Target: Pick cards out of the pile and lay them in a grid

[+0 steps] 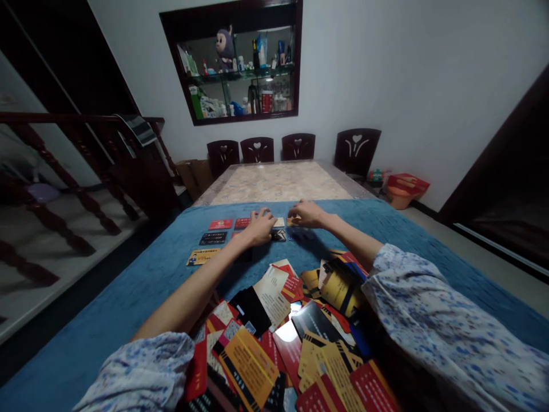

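Observation:
My left hand (261, 228) rests low over the laid-out cards, its fingers bent and slightly apart, partly covering a red card (242, 224) and others beneath. My right hand (309, 214) is to its right, fingers curled down onto the edge of a yellowish card (293, 221). Between the hands lie a pale card (279, 222) and a black-and-white card (278, 235). At the left of the rows are a red card (220, 224), a black card (213, 238) and a gold card (202, 257). A loose heap of mixed cards (274, 297) lies between my forearms.
A blue cloth (171, 274) covers the near part of the table; the patterned tabletop (274, 180) shows beyond it. Several dark chairs (298, 147) stand at the far end. A wooden railing (64, 171) runs along the left, and a red bag (407, 184) sits on the right.

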`<action>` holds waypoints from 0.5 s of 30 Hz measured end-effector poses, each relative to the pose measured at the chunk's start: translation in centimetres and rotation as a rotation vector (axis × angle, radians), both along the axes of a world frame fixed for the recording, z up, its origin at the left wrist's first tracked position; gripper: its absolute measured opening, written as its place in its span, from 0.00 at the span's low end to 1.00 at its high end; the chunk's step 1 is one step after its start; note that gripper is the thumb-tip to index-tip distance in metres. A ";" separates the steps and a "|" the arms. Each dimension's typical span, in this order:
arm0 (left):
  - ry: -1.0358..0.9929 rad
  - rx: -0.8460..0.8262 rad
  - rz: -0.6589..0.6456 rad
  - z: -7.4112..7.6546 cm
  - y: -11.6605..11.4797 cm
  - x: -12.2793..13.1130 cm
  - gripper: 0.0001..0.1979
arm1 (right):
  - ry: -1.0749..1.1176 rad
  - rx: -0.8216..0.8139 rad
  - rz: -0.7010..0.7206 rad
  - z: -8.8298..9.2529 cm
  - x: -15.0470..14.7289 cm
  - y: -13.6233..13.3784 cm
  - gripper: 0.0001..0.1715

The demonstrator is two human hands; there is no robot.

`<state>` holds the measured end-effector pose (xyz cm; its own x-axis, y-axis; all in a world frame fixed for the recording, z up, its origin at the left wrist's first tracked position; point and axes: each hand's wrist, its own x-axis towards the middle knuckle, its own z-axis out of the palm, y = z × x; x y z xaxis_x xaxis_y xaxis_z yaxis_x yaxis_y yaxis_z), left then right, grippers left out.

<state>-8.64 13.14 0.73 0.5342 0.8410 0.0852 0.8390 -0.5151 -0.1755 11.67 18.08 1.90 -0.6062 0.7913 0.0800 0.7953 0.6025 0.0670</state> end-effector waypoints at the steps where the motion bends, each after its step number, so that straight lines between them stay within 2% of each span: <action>1: -0.010 0.000 -0.006 -0.1 -0.4 0.1 0.27 | 0.010 0.009 -0.002 0.0 0.5 -0.5 0.19; 8: -0.069 -0.010 -0.058 -0.4 -3.5 1.2 0.30 | 0.042 0.046 0.005 0.3 3.4 -4.2 0.14; 15: -0.095 -0.010 -0.153 -0.7 -6.6 3.1 0.28 | 0.158 0.066 0.126 -1.3 6.9 -7.1 0.12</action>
<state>-5.55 6.50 0.03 0.6461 0.7515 0.1330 0.7631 -0.6396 -0.0932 18.61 10.97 0.56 -0.6755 0.7001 0.2315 0.7179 0.6961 -0.0100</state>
